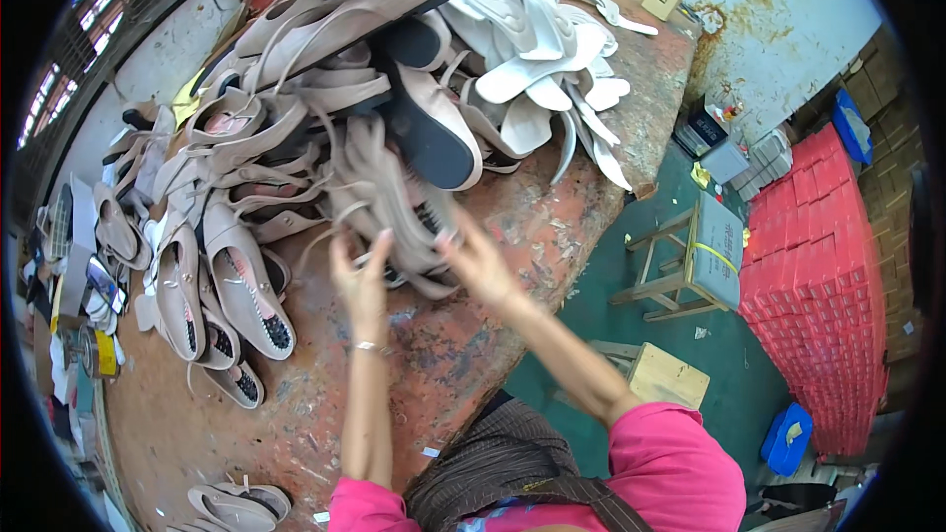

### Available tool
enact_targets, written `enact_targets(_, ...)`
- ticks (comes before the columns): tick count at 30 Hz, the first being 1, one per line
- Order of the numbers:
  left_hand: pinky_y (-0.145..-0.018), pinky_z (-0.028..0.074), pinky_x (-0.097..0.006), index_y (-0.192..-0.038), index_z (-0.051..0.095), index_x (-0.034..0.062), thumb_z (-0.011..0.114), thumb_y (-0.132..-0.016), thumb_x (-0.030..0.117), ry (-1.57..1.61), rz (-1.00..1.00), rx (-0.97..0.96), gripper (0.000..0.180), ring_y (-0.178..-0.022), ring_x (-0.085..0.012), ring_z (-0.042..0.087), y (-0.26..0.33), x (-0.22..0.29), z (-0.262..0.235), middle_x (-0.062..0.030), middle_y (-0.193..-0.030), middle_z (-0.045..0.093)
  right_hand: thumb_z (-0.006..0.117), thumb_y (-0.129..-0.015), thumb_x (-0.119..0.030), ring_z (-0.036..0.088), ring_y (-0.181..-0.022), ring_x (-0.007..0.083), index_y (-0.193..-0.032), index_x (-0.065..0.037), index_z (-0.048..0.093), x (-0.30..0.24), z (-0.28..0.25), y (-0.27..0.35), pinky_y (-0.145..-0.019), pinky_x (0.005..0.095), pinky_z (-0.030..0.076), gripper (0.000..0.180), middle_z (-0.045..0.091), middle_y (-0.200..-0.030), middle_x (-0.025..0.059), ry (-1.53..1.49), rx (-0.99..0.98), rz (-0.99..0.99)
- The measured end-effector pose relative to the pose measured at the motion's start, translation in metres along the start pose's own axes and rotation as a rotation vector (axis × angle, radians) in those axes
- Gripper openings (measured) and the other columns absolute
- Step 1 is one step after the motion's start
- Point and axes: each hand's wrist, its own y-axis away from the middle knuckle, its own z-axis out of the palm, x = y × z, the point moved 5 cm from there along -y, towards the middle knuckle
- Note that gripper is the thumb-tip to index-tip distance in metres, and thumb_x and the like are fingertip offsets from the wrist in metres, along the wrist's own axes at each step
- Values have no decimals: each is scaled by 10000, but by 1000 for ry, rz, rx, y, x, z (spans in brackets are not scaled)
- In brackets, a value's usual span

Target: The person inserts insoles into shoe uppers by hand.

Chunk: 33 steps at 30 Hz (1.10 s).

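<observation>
Between my hands is a bundle of beige flat shoes [382,199] with dark insoles and loose straps, smeared by motion. My left hand [361,281] is closed at its near left end, the thumb and fingers bent around the straps. From the right, my right hand [476,261] grips the side of the bundle, its fingertips partly hidden. Just beyond rises a heap of beige shoes with black soles [434,133]. Nearer on the left, several beige flats [246,286] lie with their openings up, showing dark patterned insoles.
White shoe parts [547,49] are piled at the far right of the worn reddish table [463,350]. More beige shoes [236,507] sit at the lower left. Right of the table are a padded wooden chair [711,254], a wooden stool [668,374] and stacked red boxes [813,296].
</observation>
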Motion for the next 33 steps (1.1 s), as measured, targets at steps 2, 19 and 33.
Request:
enact_targets(2, -1067, 369, -345, -1363, 482, -55, 725, -888, 192, -92, 5, -89, 587, -1249, -236, 493, -2, 11, -40, -169, -1336, 543, 602, -963, -377, 386, -1392, 300, -1505, -14, 313, 2, 40, 40, -1101, 396, 378, 714, 402, -1502, 210, 29, -87, -2)
enact_targets(19, -973, 394, -403, -1187, 677, 147, 604, -872, 95, -1190, 606, -78, 328, -1047, -246, 587, 45, 93, -46, -59, -1111, 676, 713, -838, -323, 355, -1345, 369, -1402, -23, 403, -71, -177, -16, -1118, 482, 256, 710, 438, -1387, 237, 965, 872, -311)
enact_targets(33, -726, 490, -467, -1133, 661, 51, 518, -1002, 298, -1057, 426, 679, 313, -851, -410, 657, 31, 108, -143, -205, -966, 697, 756, -671, -40, 657, -1059, 284, -1297, 24, 536, 25, -282, 37, -967, 359, 484, 667, 663, -1184, 185, 613, 1052, -40)
